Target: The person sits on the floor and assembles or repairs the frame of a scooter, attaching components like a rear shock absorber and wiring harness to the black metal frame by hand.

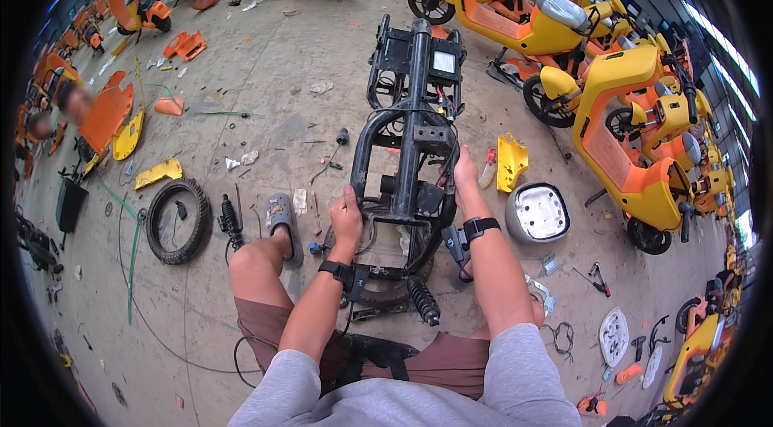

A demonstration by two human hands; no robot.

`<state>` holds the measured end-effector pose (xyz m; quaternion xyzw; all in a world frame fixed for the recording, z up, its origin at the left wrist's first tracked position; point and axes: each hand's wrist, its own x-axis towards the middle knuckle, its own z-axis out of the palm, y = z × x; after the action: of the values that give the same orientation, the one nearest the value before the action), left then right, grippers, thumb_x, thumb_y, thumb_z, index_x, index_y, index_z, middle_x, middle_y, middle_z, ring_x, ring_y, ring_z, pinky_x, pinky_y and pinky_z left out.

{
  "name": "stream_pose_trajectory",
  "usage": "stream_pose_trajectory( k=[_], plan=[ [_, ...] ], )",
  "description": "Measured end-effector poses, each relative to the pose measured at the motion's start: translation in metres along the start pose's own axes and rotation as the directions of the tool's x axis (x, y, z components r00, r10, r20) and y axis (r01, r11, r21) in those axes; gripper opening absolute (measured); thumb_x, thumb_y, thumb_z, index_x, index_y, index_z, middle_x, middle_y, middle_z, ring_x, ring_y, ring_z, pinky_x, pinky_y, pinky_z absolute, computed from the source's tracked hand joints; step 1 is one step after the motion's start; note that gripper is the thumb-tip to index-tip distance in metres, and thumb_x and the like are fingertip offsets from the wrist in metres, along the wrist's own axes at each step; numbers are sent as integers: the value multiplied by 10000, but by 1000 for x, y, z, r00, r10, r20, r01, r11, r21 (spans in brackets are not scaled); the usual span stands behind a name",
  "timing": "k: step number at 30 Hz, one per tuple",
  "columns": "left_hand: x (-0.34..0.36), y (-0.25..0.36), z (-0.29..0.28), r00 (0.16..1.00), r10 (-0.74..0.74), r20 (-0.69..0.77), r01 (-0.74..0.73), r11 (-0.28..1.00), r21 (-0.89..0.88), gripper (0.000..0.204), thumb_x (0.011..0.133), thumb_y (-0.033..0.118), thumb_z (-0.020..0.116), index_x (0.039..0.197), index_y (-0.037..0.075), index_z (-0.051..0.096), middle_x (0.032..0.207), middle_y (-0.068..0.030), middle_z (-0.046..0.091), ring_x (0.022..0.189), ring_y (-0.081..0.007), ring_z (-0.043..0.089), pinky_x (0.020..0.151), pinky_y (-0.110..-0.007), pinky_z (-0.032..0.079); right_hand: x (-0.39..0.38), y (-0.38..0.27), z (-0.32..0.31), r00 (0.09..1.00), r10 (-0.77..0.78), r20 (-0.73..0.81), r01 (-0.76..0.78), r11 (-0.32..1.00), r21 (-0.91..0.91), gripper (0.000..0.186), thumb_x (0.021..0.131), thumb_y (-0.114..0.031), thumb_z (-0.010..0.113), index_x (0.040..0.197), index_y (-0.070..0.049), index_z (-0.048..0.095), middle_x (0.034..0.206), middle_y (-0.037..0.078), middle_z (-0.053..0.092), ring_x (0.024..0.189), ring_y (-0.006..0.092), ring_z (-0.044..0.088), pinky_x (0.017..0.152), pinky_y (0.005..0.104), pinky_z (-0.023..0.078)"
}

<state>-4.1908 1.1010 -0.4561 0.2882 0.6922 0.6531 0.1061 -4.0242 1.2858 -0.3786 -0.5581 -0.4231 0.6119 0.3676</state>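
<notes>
A black tubular scooter frame (420, 89) stands in front of me, running away from my knees. My left hand (346, 221) is closed on its left side tube, thumb up, with the other fingers mostly hidden behind the tube. Farther forward, my right hand (465, 173) grips the right side of the frame; its fingertips are out of sight. Loose wires (442, 103) run along the frame's right side. At the near end, a black shock absorber (423, 302) sticks out, tilted, close to my lap. Black straps circle both wrists.
A loose tyre (153, 225) and another shock absorber (230, 221) lie left. To the right are a yellow panel (511, 163), a white-lined round shell (538, 213) and pliers (597, 278). Yellow-orange scooters (616, 137) stand in rows beyond. Cables and scraps litter the floor.
</notes>
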Motion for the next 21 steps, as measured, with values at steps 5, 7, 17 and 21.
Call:
stream_pose_trajectory(
  k=[5, 7, 17, 21],
  plan=[
    [3, -2, -3, 1000, -6, 15, 7, 1000, -25, 589, 1017, 413, 459, 688, -76, 468, 556, -172, 349, 564, -194, 299, 519, -424, 323, -7, -2, 4, 1000, -3, 13, 3, 1000, 13, 547, 1002, -516, 292, 884, -66, 580, 613, 99, 571, 428, 207, 517, 435, 348, 441],
    [1, -1, -3, 1000, -6, 19, 7, 998, -61, 590, 1015, 415, 462, 690, -77, 472, 557, -177, 352, 564, -194, 298, 520, -423, 326, -8, -1, 2, 999, -19, 28, 19, 1000, 13, 545, 1001, -514, 293, 879, -68, 580, 614, 98, 570, 430, 205, 517, 439, 346, 441],
    [3, 0, -2, 1000, 17, 5, -16, 998, -55, 592, 1016, 412, 454, 690, -83, 445, 555, -159, 329, 578, -172, 281, 511, -418, 297, -10, -3, 3, 999, -31, 14, 31, 999, 17, 606, 987, -538, 308, 815, -35, 599, 619, 103, 598, 448, 215, 552, 434, 357, 446],
    [2, 0, -4, 1000, 10, 18, -9, 999, -46, 610, 1018, 443, 437, 668, -56, 400, 567, -87, 305, 596, -142, 289, 516, -401, 275, -9, -4, 5, 1000, -22, -9, 22, 1000, -3, 610, 985, -541, 313, 814, -31, 601, 617, 107, 600, 449, 216, 555, 437, 356, 447]
  ],
)
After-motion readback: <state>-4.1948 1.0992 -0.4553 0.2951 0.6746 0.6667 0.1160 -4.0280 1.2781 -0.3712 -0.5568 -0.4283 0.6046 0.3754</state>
